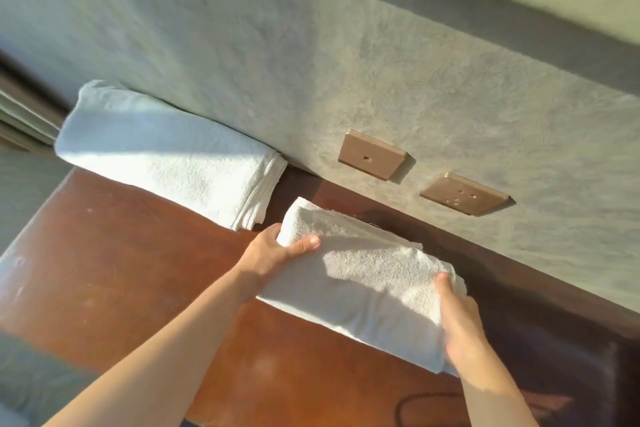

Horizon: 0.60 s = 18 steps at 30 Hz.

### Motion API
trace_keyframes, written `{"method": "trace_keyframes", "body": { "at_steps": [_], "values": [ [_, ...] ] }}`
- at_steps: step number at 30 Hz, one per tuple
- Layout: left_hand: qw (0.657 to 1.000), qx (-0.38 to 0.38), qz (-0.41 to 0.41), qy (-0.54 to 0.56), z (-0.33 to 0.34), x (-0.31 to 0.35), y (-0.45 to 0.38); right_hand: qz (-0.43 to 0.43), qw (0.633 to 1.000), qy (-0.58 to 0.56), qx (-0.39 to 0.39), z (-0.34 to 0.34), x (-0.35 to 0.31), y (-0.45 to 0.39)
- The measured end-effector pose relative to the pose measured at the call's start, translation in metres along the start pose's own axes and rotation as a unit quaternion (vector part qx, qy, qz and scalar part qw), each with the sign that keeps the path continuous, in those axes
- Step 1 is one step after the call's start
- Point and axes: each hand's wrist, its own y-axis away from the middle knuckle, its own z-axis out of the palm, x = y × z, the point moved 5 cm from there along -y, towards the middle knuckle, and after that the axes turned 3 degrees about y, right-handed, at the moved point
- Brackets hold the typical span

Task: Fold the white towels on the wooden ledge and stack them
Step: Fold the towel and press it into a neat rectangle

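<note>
While both hands (363,295) grip it, folded towel (360,282) runs along wall (311,45).

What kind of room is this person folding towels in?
Probably a hotel or guest room, though that is a guess. Plain white towels, one folded and one held in both hands, lie on a polished wooden ledge against a textured plaster wall with two brass wall plates.

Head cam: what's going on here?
A person is folding white towels on a wooden ledge against a plastered wall. The left hand and right hand each grip an end of a folded towel. Another folded towel lies apart to the left, by the wall; they are not yet stacked.
</note>
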Motion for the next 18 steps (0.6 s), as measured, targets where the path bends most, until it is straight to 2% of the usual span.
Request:
{"method": "trace_keyframes", "body": {
  "at_steps": [6,9,12,14,18],
  "values": [
    [0.993,0.039,0.099,-0.053,-0.105,0.033,0.028,-0.070,0.997,-0.035,-0.026,0.056,-0.047,0.089],
    [0.989,0.050,0.142,-0.001,-0.187,0.061,0.027,-0.104,0.993,-0.051,-0.033,0.111,-0.092,0.130],
    [0.980,0.085,0.179,-0.021,-0.268,0.094,0.017,-0.150,0.987,-0.043,-0.036,0.175,-0.139,0.157],
    [0.973,0.123,0.190,-0.041,-0.312,0.115,0.004,-0.173,0.984,-0.033,-0.029,0.214,-0.167,0.174],
    [0.965,0.184,0.160,-0.093,-0.372,0.132,-0.037,-0.201,0.979,0.038,0.005,0.276,-0.205,0.189]
  ]
}}
